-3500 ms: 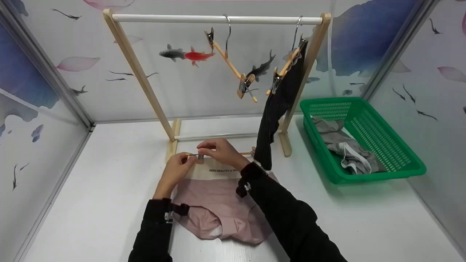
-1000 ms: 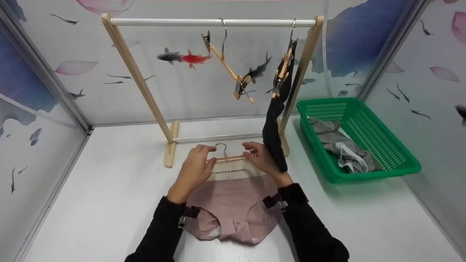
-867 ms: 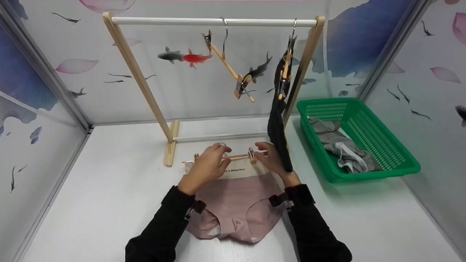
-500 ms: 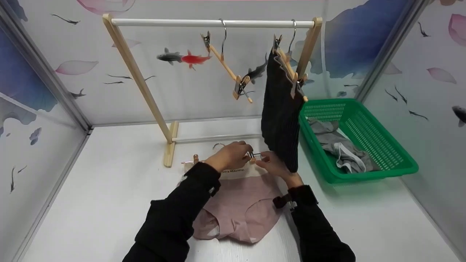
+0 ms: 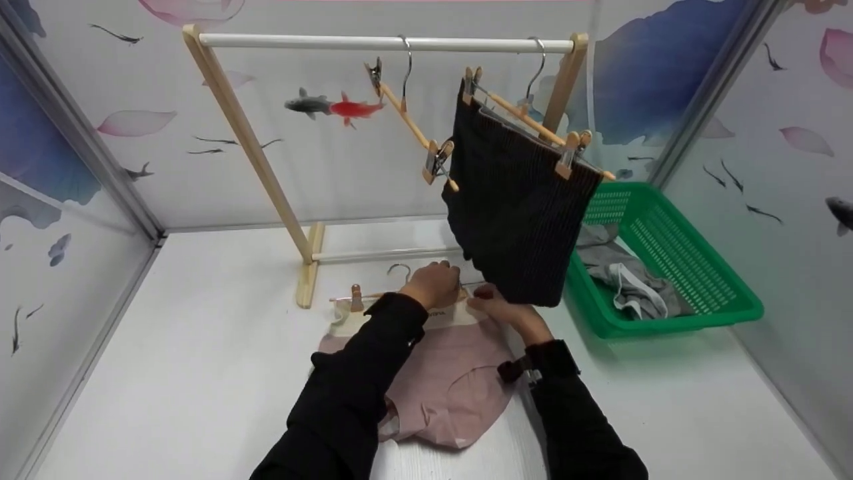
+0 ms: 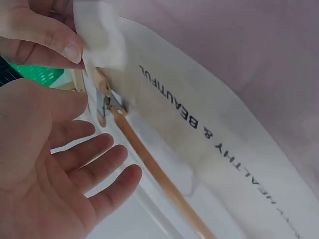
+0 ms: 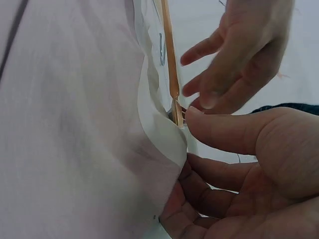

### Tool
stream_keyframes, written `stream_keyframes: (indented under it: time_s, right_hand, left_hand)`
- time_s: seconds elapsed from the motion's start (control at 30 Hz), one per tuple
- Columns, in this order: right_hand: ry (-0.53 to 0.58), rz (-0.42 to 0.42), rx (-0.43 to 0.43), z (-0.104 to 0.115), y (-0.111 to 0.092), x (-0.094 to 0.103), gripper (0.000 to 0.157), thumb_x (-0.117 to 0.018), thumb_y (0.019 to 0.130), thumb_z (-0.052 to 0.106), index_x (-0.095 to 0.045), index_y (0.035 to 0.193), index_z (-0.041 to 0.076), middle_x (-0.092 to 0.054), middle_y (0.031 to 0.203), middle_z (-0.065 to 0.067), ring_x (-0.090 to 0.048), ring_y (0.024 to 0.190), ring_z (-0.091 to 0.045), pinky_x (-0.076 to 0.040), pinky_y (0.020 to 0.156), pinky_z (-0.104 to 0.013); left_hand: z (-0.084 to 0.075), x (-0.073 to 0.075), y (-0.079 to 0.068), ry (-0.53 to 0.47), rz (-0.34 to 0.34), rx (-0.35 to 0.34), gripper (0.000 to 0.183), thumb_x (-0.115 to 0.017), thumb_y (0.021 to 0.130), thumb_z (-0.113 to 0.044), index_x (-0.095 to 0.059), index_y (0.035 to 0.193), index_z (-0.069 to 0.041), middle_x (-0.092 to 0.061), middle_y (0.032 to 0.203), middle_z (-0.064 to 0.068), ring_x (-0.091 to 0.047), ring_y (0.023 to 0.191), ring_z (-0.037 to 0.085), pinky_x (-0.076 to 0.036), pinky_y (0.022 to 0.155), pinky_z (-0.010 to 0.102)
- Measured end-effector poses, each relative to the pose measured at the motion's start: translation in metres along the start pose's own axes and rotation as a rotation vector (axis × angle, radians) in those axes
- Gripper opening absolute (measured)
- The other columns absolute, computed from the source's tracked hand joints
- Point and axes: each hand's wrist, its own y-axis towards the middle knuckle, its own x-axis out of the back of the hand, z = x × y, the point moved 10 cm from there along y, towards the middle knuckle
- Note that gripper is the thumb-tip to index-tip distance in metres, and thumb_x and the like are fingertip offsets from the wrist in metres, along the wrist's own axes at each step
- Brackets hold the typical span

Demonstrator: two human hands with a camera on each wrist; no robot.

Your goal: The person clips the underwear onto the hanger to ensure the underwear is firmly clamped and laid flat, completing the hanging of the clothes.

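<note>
Pink underwear with a cream, lettered waistband lies flat on the table. A clip hanger, its wooden bar plain in the left wrist view, lies along the waistband. Its left clip sits on the band's left corner. My right hand pinches the waistband's right corner between thumb and curled fingers, its thumb tip by the right clip. My left hand reaches across to that same clip; its fingers are spread and loosely extended beside it, holding nothing.
Behind stands a wooden rack with a white rail. An unloaded clip hanger and one with a black striped garment hang from it, the garment just above my right hand. A green basket with grey clothing stands right.
My left hand has moved from the hanger's left end across to its right clip. My right hand has shifted right to the waistband corner. The hanging black garment has swung round to face front.
</note>
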Motion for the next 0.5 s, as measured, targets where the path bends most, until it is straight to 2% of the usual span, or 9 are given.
stream_keyframes:
  time_s: [0.03,0.07,0.1,0.13,0.17,0.33,0.4,0.5]
  right_hand:
    - [-0.179,-0.097,-0.019,0.003,0.0,0.007,0.034,-0.059,0.101,0.015,-0.062,0.118,-0.014,-0.064,0.118,-0.017,-0.058,0.108,-0.021,-0.045,0.094,-0.029]
    - [-0.27,-0.179,-0.017,0.006,0.0,0.014,0.042,-0.062,0.098,0.015,-0.058,0.126,-0.017,-0.061,0.123,-0.026,-0.059,0.11,-0.03,-0.048,0.093,-0.037]
    - [-0.311,-0.19,-0.022,0.007,0.001,0.014,0.042,-0.064,0.097,0.016,-0.06,0.125,-0.016,-0.061,0.123,-0.027,-0.058,0.112,-0.035,-0.048,0.095,-0.043]
    - [-0.321,-0.199,-0.031,0.007,0.002,0.014,0.041,-0.065,0.096,0.016,-0.061,0.123,-0.015,-0.061,0.122,-0.026,-0.058,0.111,-0.036,-0.046,0.096,-0.049]
    - [-0.309,-0.208,-0.039,0.007,0.001,0.015,0.04,-0.067,0.095,0.016,-0.062,0.121,-0.014,-0.061,0.12,-0.023,-0.057,0.109,-0.035,-0.047,0.095,-0.048]
    - [-0.211,-0.216,-0.063,-0.001,0.004,0.021,0.033,-0.072,0.092,0.017,-0.063,0.111,-0.009,-0.06,0.107,-0.012,-0.055,0.097,-0.024,-0.046,0.083,-0.035]
    - [-0.183,-0.203,-0.069,-0.002,0.005,0.021,0.027,-0.072,0.092,0.016,-0.063,0.107,-0.005,-0.059,0.102,-0.009,-0.053,0.092,-0.022,-0.044,0.079,-0.032]
    - [-0.179,-0.202,-0.074,-0.001,0.007,0.02,0.026,-0.072,0.092,0.016,-0.064,0.106,-0.004,-0.061,0.102,-0.009,-0.053,0.093,-0.023,-0.044,0.08,-0.032]
  left_hand:
    - [0.002,-0.001,0.001,-0.001,0.007,0.019,0.03,-0.052,0.104,-0.023,-0.065,0.122,-0.002,-0.064,0.119,0.017,-0.063,0.111,0.033,-0.054,0.091,0.044]
    - [0.004,-0.003,0.002,-0.008,0.011,0.038,0.03,-0.052,0.104,-0.022,-0.065,0.122,-0.002,-0.064,0.119,0.017,-0.063,0.111,0.032,-0.054,0.091,0.044]
    - [0.006,-0.004,0.003,-0.025,0.019,0.055,0.031,-0.053,0.103,-0.022,-0.066,0.122,-0.002,-0.064,0.12,0.017,-0.063,0.112,0.033,-0.053,0.092,0.044]
    - [0.008,-0.006,0.004,-0.05,0.025,0.071,0.031,-0.053,0.103,-0.022,-0.066,0.122,-0.001,-0.065,0.12,0.017,-0.062,0.113,0.033,-0.053,0.093,0.044]
    - [0.009,-0.007,0.004,-0.08,0.032,0.083,0.031,-0.053,0.103,-0.021,-0.066,0.122,-0.001,-0.064,0.121,0.017,-0.062,0.114,0.033,-0.052,0.095,0.043]
    - [0.011,-0.015,0.006,-0.239,0.039,0.121,0.032,-0.05,0.103,-0.017,-0.062,0.124,0.003,-0.061,0.124,0.021,-0.057,0.118,0.035,-0.047,0.1,0.044]
    - [0.011,-0.017,0.007,-0.258,0.024,0.128,0.032,-0.051,0.102,-0.018,-0.06,0.124,0.004,-0.059,0.123,0.021,-0.056,0.118,0.036,-0.047,0.1,0.044]
    - [0.011,-0.018,0.007,-0.268,-0.004,0.13,0.03,-0.052,0.101,-0.018,-0.06,0.123,0.003,-0.059,0.121,0.02,-0.056,0.115,0.035,-0.048,0.098,0.044]
